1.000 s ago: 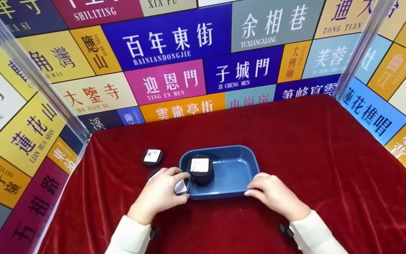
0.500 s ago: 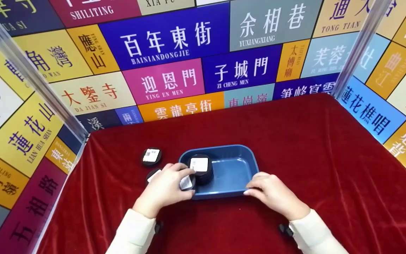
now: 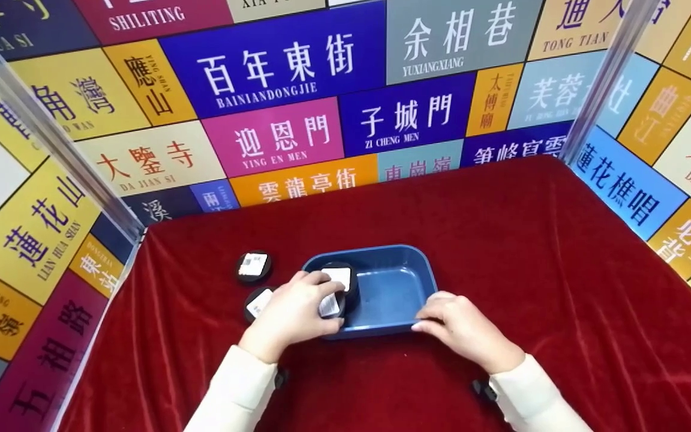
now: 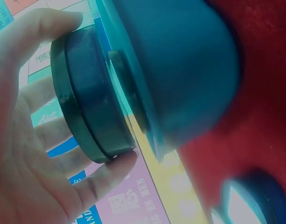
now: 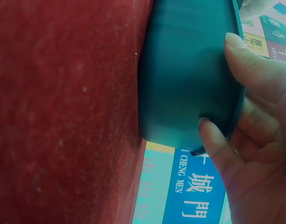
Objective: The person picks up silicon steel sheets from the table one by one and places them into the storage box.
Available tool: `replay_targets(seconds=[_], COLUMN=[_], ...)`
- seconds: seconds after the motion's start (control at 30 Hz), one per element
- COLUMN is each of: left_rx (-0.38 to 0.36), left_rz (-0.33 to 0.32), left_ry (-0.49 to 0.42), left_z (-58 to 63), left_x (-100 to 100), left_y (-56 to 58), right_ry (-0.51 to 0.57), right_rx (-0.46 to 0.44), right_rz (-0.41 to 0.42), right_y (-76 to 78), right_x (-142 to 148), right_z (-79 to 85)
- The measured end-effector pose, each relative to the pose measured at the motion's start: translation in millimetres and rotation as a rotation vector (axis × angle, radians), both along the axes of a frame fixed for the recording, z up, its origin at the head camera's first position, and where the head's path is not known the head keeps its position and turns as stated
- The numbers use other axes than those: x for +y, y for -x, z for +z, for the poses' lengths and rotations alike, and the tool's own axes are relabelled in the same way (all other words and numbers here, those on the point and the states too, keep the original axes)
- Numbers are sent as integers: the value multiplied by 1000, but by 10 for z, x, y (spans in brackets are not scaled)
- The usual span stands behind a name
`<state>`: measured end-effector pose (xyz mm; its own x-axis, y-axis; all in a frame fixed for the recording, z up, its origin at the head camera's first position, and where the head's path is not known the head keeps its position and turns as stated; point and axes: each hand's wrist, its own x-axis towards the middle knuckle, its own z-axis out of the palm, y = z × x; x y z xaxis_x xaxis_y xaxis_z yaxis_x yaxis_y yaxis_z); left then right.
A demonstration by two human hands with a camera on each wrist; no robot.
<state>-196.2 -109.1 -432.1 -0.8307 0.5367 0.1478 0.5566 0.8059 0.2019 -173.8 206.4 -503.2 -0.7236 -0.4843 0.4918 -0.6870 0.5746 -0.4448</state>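
My left hand point(image 3: 300, 309) grips a short, round black tin point(image 4: 94, 95) with a white label on top, thumb and fingers around its side. The tin is over the left front rim of a blue rectangular box point(image 3: 390, 294), above the cloth. Another black tin point(image 3: 345, 277) with a white label, perhaps a stack, stands inside the box's left end, partly covered by the left fingers. At the front right corner, my right hand point(image 3: 462, 327) pinches the box; the right wrist view shows its thumb at the rim and a finger point(image 5: 215, 140) against the outer wall.
Two more labelled black tins lie on the red cloth point(image 3: 531, 252) left of the box: a far tin point(image 3: 254, 266) and a nearer tin point(image 3: 254, 303), partly behind the left hand. Behind the table stands a wall point(image 3: 285, 66) of coloured panels with lettering.
My left hand has carried its tin rightward from beside the box to over its left front rim. The right hand keeps its hold on the corner. The view has shifted slightly.
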Motion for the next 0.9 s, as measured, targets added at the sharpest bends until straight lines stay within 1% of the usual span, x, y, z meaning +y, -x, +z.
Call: replay_targets(seconds=[0.37,0.6,0.7,0.9], left_rx=[-8,20,15,-23], left_rz=[-3,-24,-32,-42], left_ry=[15,7,8,10], left_z=[10,16,22,57], left_x=[70,136,168,224], left_y=[34,40,57,87], right_ry=[-1,-12,-8,-13], right_rx=[-17,19,22,21], right_rz=[-9,0,0,1], right_y=[-8,5,7,4], right_x=[-4,2,7,13], right_z=[2,-17,-19,3])
